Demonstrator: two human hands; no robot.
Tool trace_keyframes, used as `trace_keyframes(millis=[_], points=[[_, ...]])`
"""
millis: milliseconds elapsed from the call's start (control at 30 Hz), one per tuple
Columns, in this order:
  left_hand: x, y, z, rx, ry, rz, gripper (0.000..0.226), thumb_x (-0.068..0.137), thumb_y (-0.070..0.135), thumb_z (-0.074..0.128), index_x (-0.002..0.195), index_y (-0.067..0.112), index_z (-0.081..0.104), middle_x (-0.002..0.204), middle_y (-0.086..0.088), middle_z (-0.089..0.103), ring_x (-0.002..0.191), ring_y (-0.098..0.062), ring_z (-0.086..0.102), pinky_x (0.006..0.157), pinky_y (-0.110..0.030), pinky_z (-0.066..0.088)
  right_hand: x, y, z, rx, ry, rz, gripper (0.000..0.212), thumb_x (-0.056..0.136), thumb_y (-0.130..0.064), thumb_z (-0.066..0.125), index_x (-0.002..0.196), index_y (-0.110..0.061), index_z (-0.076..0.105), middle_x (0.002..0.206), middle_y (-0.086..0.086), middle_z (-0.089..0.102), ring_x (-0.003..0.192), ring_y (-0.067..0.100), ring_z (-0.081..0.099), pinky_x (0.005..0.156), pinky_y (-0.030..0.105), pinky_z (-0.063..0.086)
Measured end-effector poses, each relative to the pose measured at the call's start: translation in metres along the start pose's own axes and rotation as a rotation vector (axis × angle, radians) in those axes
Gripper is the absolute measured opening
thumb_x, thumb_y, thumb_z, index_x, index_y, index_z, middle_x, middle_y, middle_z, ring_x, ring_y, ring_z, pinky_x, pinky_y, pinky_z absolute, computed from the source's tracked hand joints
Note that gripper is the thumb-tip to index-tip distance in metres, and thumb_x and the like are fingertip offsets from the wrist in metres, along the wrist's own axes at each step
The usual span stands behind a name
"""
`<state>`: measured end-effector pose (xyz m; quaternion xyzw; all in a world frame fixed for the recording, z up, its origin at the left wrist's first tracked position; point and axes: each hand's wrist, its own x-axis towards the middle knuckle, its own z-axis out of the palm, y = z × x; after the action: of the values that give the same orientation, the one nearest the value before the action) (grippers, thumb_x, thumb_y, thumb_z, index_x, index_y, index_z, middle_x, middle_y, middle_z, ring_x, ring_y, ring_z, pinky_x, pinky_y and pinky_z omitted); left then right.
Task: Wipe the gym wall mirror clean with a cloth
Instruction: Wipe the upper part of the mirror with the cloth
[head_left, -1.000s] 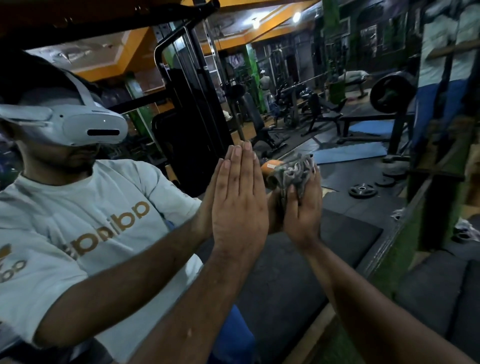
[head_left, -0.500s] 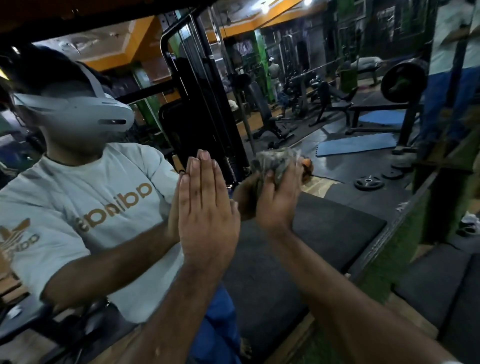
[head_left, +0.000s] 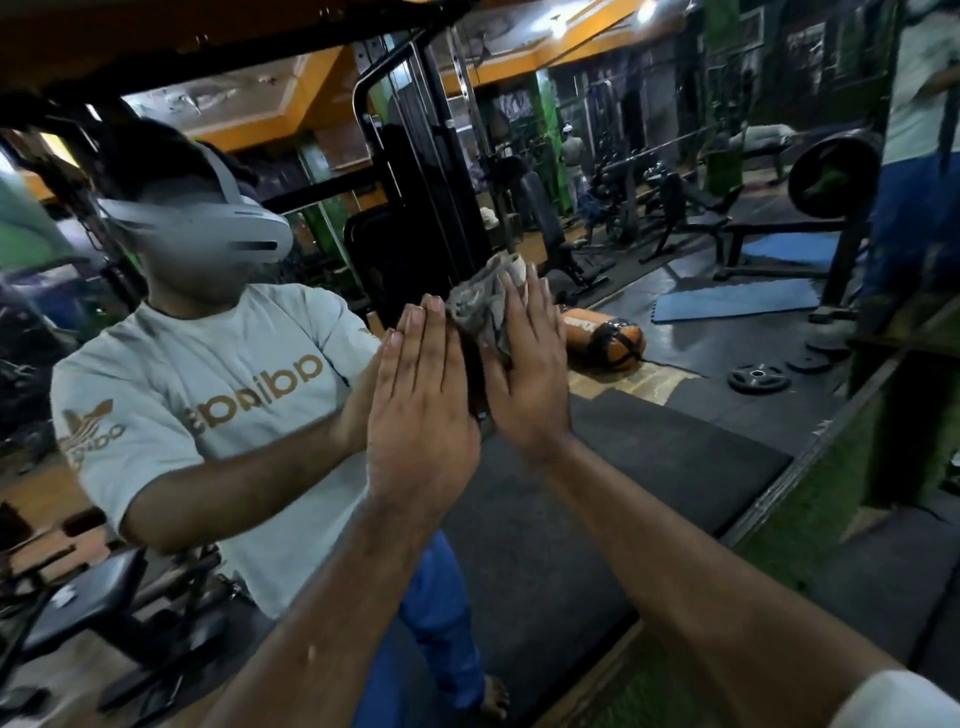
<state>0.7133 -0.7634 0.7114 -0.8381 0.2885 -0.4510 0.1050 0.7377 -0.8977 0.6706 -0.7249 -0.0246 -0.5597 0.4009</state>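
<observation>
Mirror (head_left: 675, 441) fills most of the view, reflecting gym gear and the person's grey tee. Left hand (head_left: 421, 410) lies flat on the glass, fingers straight and together. Just right of it, right hand (head_left: 524, 374) presses a crumpled, grubby grey cloth (head_left: 480, 306) to the glass, fingers straight over it.

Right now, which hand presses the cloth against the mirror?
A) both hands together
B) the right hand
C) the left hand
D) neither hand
B: the right hand pins the grey cloth to the mirror, while the left hand lies flat and bare on the glass.
</observation>
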Motion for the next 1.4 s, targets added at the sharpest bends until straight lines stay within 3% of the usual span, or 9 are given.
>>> trace_keyframes(millis=[67, 233, 433, 633, 733, 867, 1033, 1233, 1400], points=[[-0.008, -0.01, -0.01, -0.018, 0.058, -0.013, 0.072, 0.094, 0.027, 0.051, 0.155, -0.004, 0.028, 0.165, -0.021, 0.019, 0.154, -0.032, 0.016, 0.126, -0.045, 0.013, -0.008, 0.024, -0.006, -0.088, -0.004, -0.076, 0.061, 0.105, -0.021, 0.048, 0.162, -0.007, 0.032, 0.171, 0.016, 0.024, 0.161, 0.027, 0.014, 0.126, 0.058, 0.021], [-0.029, -0.043, -0.024, 0.064, 0.098, -0.131, 0.074, 0.096, 0.031, 0.049, 0.156, -0.004, 0.023, 0.166, -0.023, 0.013, 0.155, -0.033, 0.01, 0.126, -0.047, 0.011, 0.002, -0.014, 0.011, 0.101, 0.212, 0.484, 0.07, 0.101, -0.029, 0.041, 0.165, -0.008, 0.024, 0.173, 0.013, 0.018, 0.162, 0.026, 0.008, 0.129, 0.054, 0.013], [-0.032, -0.06, -0.026, 0.032, 0.042, -0.053, 0.075, 0.096, 0.03, 0.047, 0.157, -0.003, 0.019, 0.167, -0.022, 0.006, 0.156, -0.032, 0.005, 0.127, -0.047, 0.01, -0.027, -0.035, 0.023, -0.063, -0.021, -0.116, 0.061, 0.106, -0.021, 0.051, 0.163, -0.012, 0.031, 0.172, 0.013, 0.021, 0.162, 0.026, 0.011, 0.129, 0.056, 0.016], [-0.054, -0.09, -0.045, -0.076, 0.172, -0.119, 0.069, 0.094, 0.029, 0.045, 0.154, -0.002, 0.031, 0.165, -0.021, 0.02, 0.154, -0.032, 0.016, 0.126, -0.045, 0.013, 0.003, -0.086, 0.035, 0.13, 0.169, 0.388, 0.072, 0.098, -0.033, 0.044, 0.165, -0.013, 0.026, 0.173, 0.011, 0.02, 0.161, 0.026, 0.01, 0.13, 0.054, 0.014], [-0.065, -0.107, -0.051, -0.056, 0.189, -0.17, 0.076, 0.086, 0.026, 0.049, 0.154, -0.004, 0.031, 0.165, -0.022, 0.02, 0.154, -0.035, 0.015, 0.126, -0.048, 0.011, 0.004, -0.131, 0.048, 0.087, 0.051, 0.132, 0.07, 0.101, -0.034, 0.048, 0.166, -0.021, 0.026, 0.174, 0.007, 0.016, 0.161, 0.028, 0.01, 0.13, 0.051, 0.01], [-0.075, -0.122, -0.052, -0.14, 0.234, -0.117, 0.069, 0.092, 0.02, 0.056, 0.153, -0.004, 0.034, 0.163, -0.023, 0.023, 0.154, -0.034, 0.018, 0.126, -0.048, 0.015, -0.036, -0.104, 0.061, -0.1, 0.028, -0.188, 0.06, 0.105, -0.027, 0.047, 0.16, -0.006, 0.037, 0.17, 0.015, 0.027, 0.161, 0.03, 0.017, 0.127, 0.059, 0.017], [-0.098, -0.138, -0.051, -0.161, 0.278, -0.117, 0.062, 0.095, 0.02, 0.052, 0.151, -0.002, 0.039, 0.162, -0.021, 0.029, 0.152, -0.034, 0.023, 0.124, -0.049, 0.019, -0.037, -0.114, 0.071, 0.063, 0.251, 0.372, 0.067, 0.103, -0.039, 0.042, 0.163, -0.009, 0.031, 0.171, 0.011, 0.026, 0.161, 0.026, 0.015, 0.129, 0.055, 0.018], [-0.108, -0.153, -0.042, -0.04, 0.211, -0.035, 0.073, 0.095, 0.027, 0.053, 0.155, -0.005, 0.026, 0.165, -0.024, 0.015, 0.155, -0.035, 0.012, 0.126, -0.048, 0.011, -0.075, -0.125, 0.083, -0.087, 0.061, -0.165, 0.059, 0.106, -0.02, 0.051, 0.161, -0.011, 0.034, 0.171, 0.01, 0.024, 0.161, 0.027, 0.016, 0.129, 0.053, 0.015], [-0.11, -0.152, -0.04, -0.041, 0.192, -0.032, 0.072, 0.1, 0.03, 0.043, 0.158, -0.004, 0.016, 0.167, -0.023, 0.005, 0.156, -0.034, 0.003, 0.127, -0.047, 0.004, -0.086, -0.117, 0.092, 0.092, 0.288, 0.325, 0.064, 0.102, -0.043, 0.042, 0.157, -0.01, 0.04, 0.163, 0.011, 0.039, 0.154, 0.029, 0.031, 0.123, 0.06, 0.027]])
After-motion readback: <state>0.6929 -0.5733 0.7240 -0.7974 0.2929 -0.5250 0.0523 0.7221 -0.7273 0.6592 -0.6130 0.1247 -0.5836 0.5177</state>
